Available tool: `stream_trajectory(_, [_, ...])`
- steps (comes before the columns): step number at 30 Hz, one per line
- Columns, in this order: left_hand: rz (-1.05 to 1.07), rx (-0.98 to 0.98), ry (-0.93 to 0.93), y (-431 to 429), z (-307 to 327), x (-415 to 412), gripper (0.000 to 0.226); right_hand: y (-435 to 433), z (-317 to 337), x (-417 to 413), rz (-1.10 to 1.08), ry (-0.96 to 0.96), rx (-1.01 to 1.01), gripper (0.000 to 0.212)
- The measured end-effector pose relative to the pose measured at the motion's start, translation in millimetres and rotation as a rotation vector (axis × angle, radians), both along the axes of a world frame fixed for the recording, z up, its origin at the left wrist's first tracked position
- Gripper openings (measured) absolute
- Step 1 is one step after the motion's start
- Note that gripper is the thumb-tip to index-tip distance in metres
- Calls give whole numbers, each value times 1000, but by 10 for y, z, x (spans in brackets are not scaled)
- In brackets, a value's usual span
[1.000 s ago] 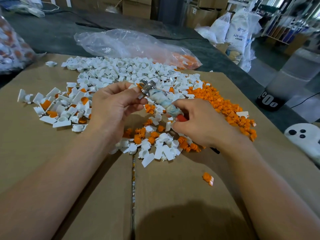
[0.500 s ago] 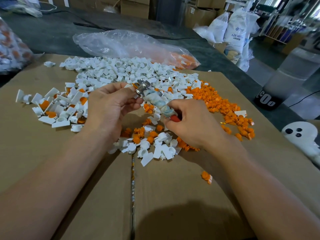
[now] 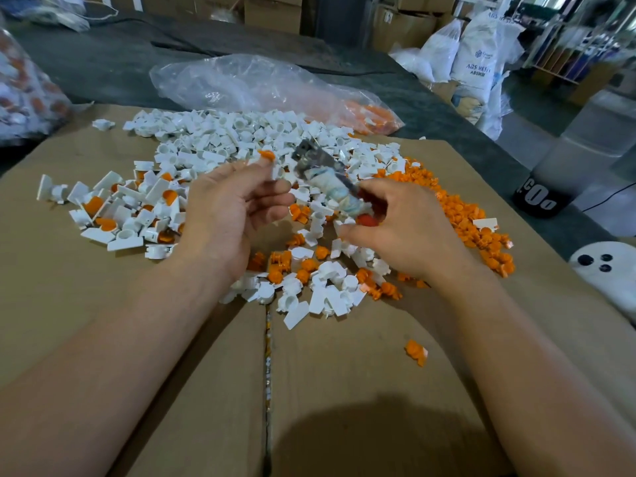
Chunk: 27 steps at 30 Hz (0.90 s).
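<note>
My right hand [image 3: 406, 232] grips a tape-wrapped tool [image 3: 330, 182] by its handle, which has a red end. The tool's metal head points up and to the left. My left hand [image 3: 234, 208] is just left of that head and pinches a small white part with an orange cap [image 3: 267, 156] at its fingertips. A narrow gap separates the part from the tool head. Both hands hover over a heap of white plastic parts [image 3: 220, 139], orange caps [image 3: 471, 222] and a mixed patch [image 3: 309, 273], all on cardboard [image 3: 344, 390].
A clear plastic bag [image 3: 261, 84] holding some orange caps lies behind the heap. Another filled bag [image 3: 24, 87] sits at the far left. A pile of assembled parts [image 3: 113, 211] lies at the left, a white ghost-shaped object [image 3: 605, 266] at the right edge, and one stray orange cap [image 3: 415, 352] lies nearer me.
My left hand and the tool head were together before. Now they have drawn apart, with the orange-capped part at my left fingertips. The right hand still holds the tool.
</note>
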<state>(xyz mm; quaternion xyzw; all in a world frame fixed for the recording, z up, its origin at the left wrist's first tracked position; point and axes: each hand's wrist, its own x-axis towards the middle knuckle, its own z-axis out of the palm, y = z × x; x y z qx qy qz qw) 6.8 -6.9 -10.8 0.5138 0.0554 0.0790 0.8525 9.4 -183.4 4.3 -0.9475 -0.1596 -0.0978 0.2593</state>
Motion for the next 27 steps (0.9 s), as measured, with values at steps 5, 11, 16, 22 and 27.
stream_trajectory(5, [141,-105,42,61,6,22,24,-127,-30,134,-140,45,6,35])
stream_trajectory(11, [396,-313,82,267,32,82,30,-314,-60,260,-289,81,-9,47])
stream_trajectory(16, [503,-498,163,397,41,122,28,-412,-104,327,-383,119,-87,69])
stream_trajectory(22, [507,-548,136,415,48,126,20,-438,-138,376,-409,180,-157,66])
stream_trajectory(27, [329,-3,149,332,53,132,8,-442,-155,384,-403,202,-215,71])
